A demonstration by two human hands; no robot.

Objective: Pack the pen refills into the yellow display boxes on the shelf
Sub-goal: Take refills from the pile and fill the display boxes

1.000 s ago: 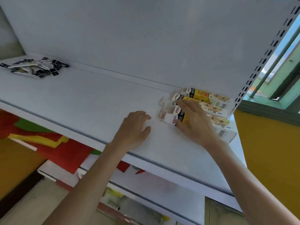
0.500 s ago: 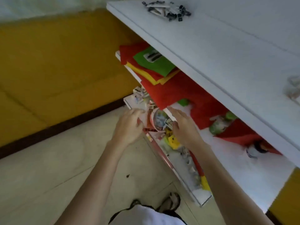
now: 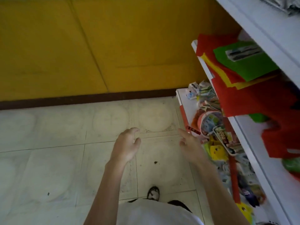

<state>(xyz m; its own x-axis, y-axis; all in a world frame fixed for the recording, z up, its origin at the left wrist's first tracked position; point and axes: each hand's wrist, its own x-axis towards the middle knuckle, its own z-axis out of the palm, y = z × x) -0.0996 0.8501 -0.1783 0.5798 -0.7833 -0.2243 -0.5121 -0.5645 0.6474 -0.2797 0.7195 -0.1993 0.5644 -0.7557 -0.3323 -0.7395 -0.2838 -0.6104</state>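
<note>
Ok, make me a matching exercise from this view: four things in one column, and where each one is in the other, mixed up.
Things:
1. left hand
2. green sheet
3. dark packets
4. shoe

Places:
A. on the top shelf, at the upper right corner of the view
B. on the floor, near the bottom edge
C. lying on the red and yellow sheets
D. in the air above the tiles, holding nothing

Pairs: 1-D, 2-C, 3-A, 4-B

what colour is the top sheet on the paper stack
The top sheet is green; head view.
</note>
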